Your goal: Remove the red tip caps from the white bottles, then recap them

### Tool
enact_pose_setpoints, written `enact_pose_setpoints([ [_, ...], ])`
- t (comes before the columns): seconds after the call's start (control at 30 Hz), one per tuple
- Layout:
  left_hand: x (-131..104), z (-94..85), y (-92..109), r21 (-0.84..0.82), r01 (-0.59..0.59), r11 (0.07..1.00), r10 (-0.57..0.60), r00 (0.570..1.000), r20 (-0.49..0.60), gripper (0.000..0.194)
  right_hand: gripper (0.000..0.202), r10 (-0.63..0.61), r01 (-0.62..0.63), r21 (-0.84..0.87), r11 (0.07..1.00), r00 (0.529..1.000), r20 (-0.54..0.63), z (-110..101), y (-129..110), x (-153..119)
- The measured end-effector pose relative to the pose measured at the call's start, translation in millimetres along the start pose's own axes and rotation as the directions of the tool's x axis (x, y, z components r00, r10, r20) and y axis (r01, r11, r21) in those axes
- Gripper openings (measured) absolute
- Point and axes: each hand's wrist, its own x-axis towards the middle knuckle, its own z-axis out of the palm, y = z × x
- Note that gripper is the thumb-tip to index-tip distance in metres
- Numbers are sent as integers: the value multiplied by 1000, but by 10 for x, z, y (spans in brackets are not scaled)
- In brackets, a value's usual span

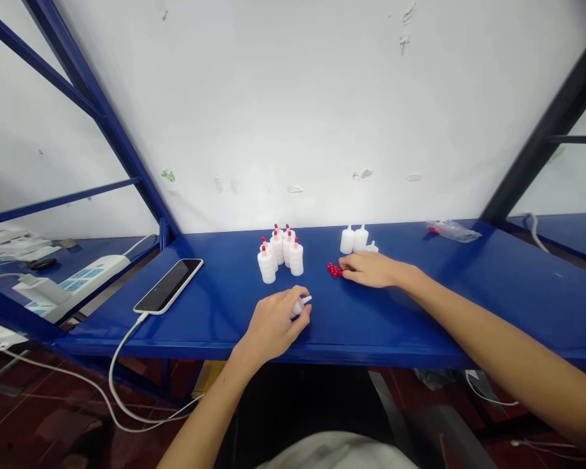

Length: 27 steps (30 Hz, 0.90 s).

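Observation:
My left hand (277, 324) is wrapped round a small white squeeze bottle (297, 306), whose bare nozzle points right between thumb and fingers. At the little pile of red caps (333, 270), my right hand (366, 268) has its fingertips drawn together, touching the pile's right edge; what they pinch, if anything, is hidden. White bottles with red tips (296, 258) stand upright in a cluster beyond my left hand. Behind my right hand are a few uncapped white bottles (347, 240), one partly covered by the hand.
A phone (168, 286) with a charging cable lies left on the blue table (215, 306). Back right rests a clear plastic bag (453, 230) with something red inside. A power strip (85, 283) is at far left. Blue frame posts flank the table, with a white wall behind.

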Motion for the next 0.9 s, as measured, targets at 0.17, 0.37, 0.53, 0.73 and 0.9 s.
enact_pose_setpoints([
  [0.17,1,-8,9,0,2,1000,-2,1000,8,20,19,11,-11,-32,999,1000,6,-35,10,-13],
  [0.37,1,9,6,-16,34,999,-34,999,-2,27,23,-113,97,-72,993,952,-283,-59,-321,-103],
  [0.53,-2,10,10,-65,16,998,-16,1000,0,22,30,-487,527,85,846,827,-282,206,-806,-128],
  [0.73,-13,6,12,-85,48,995,-50,999,-14,22,31,-227,375,144,916,779,-585,155,-544,-104],
  [0.9,-2,43,-43,-97,51,994,-60,994,-90,24,27,296,-314,111,943,638,-711,-216,157,-106],
])
